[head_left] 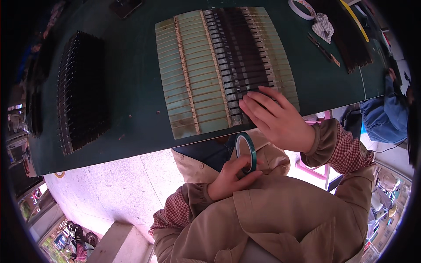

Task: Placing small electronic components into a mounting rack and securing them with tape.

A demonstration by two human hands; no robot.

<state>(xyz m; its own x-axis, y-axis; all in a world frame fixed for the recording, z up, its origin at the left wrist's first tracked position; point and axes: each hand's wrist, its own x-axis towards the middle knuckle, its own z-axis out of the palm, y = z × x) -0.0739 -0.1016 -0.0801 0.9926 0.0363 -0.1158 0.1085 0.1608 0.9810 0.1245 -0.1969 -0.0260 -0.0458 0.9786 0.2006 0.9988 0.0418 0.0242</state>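
Note:
A roll of green tape (253, 153) is gripped in my left hand (231, 177), with the thumb and fingers round its lower side, just off the near table edge. My right hand (283, 122) lies with its fingers stretched out on the near end of a row of dark strips (241, 48). These strips sit side by side across a pale green slotted board (173, 79), which has two cream ridged bands (186, 74) running along it. What lies under my right fingers is hidden.
A stack of dark strips (85, 92) stands on the left of the dark green table (131, 87). At the far right are a white tape roll (301, 9), a crumpled cloth (323, 28), a slim dark tool (321, 47) and more dark strips (353, 52). A person in blue (386, 116) is beyond.

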